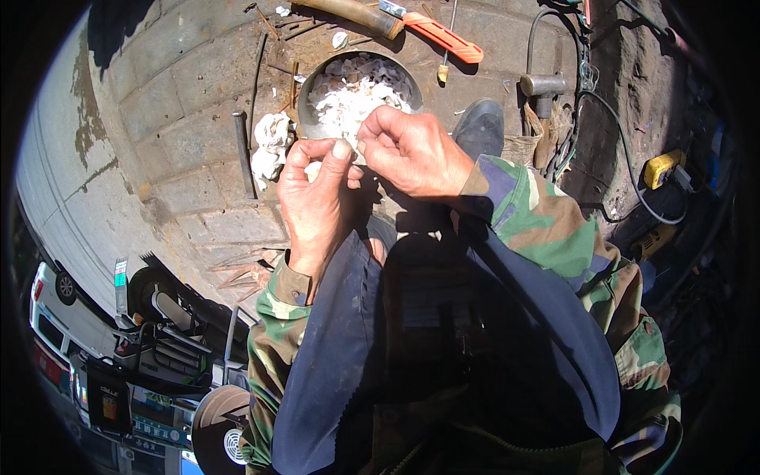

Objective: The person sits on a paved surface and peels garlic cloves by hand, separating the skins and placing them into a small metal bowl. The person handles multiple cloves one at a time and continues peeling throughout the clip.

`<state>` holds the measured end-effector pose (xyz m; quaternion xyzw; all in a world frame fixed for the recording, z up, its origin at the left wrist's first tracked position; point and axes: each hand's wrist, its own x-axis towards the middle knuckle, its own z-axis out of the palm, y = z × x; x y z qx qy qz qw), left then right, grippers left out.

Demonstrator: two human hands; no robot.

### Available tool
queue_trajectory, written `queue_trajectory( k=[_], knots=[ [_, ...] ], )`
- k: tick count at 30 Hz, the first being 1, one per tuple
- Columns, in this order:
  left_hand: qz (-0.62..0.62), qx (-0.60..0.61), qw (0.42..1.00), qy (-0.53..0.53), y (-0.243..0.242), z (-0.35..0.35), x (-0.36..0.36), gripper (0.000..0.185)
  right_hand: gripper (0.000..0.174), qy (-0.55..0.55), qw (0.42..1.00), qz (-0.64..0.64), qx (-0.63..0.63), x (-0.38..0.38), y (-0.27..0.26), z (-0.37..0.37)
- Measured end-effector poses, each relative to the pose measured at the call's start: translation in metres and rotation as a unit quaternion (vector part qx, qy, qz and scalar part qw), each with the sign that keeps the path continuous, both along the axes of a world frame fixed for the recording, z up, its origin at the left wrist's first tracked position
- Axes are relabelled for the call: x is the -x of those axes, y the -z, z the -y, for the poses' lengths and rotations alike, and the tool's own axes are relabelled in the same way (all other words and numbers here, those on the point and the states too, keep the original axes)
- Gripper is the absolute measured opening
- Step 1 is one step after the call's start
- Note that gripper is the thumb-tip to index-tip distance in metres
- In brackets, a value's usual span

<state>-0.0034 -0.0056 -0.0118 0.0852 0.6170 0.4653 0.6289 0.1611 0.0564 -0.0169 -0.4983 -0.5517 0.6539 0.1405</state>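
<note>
Above a round metal bowl [417, 89], my two hands meet with their fingertips almost touching. My left hand [314, 190] pinches with thumb and forefinger at a small white piece [357, 157], mostly hidden by the fingers. From the other side, the curled fingers of my right hand [409, 151] pinch at the same spot. White flakes and scraps [350, 95] fill much of the bowl, glaring in the sun. Crumpled white clumps [272, 145] lie on the paving left of the bowl. Beside them rests a long steel bolt or spike [242, 153].
Beyond the bowl lie an orange utility knife [442, 37], a thick wooden handle or tube [362, 18] and a thin-shafted tool [445, 65]. A hammer [543, 86] and grey cable [623, 136] are at right. My dark shoe [481, 124] is close to the bowl; rusty pronged metal [252, 276] lies left.
</note>
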Motion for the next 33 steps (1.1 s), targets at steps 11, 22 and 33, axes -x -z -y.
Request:
queue_trajectory(
  k=[11,22,33],
  knots=[
    [-0.028,-0.006,1.0,0.008,-0.003,-0.002,0.002,0.017,0.027,-0.001,1.0,0.006,0.01,-0.002,0.002,-0.004],
    [0.026,-0.014,0.999,-0.015,0.0,0.0,0.005,0.029,0.021,0.022,0.994,-0.109,0.008,0.001,0.013,0.006],
    [0.251,-0.011,0.962,-0.111,0.016,0.015,0.005,0.025,0.016,0.01,0.992,-0.068,-0.105,0.003,0.007,0.005]
  ],
)
